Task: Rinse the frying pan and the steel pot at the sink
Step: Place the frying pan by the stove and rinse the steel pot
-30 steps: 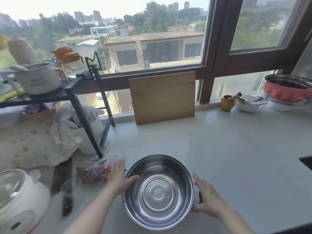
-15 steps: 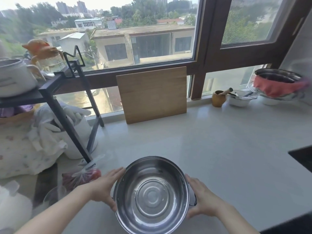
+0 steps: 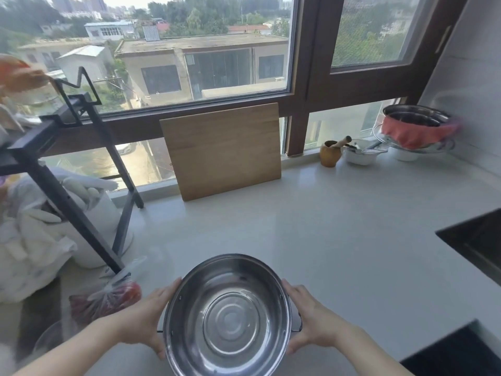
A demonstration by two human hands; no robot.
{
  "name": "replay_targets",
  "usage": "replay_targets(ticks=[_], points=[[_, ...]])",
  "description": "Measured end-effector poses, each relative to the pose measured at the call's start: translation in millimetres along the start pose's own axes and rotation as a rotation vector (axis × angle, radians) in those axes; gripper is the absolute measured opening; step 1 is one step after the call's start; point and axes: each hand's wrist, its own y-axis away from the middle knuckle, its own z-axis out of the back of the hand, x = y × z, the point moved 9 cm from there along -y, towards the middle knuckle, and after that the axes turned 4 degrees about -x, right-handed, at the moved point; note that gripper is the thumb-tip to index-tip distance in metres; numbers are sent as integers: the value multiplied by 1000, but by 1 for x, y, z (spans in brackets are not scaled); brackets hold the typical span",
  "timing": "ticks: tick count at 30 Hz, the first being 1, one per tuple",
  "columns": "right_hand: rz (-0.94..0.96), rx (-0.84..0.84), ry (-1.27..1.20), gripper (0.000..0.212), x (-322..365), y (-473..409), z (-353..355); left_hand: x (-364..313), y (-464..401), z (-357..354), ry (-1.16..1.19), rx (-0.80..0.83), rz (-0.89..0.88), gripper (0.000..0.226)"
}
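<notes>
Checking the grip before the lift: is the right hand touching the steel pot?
Touching. The head view shows the right hand wrapped against the steel pot at its right rim and handle, with no gap.

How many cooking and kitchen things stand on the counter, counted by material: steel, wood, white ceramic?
Steel: 2, the steel pot between the hands (left hand, right hand) and the steel basin with the red cloth.
Wood: 2, the cutting board and the wooden mortar.
White ceramic: 1, the white bowl.
Total: 5
</notes>
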Motion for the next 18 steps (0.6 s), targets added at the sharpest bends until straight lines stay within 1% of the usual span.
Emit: replay_targets(ticks=[4,9,13,16,18], points=[[12,-21,-29,137,-1,4,12,-19,-7,7,-58,-5,-42,161],[-31,-117,-47,140,-18,25,63,-70,-41,42,-114,-6,-104,160],[-111,-218,-60,136,-52,59,120,-145,-90,68,-190,4,-214,158],[-165,-307,-67,128,-86,99,166,-216,-129,75,-231,19,-296,159],[-197,-371,-78,127,-112,128,197,-269,-156,75,-253,12,-356,158]])
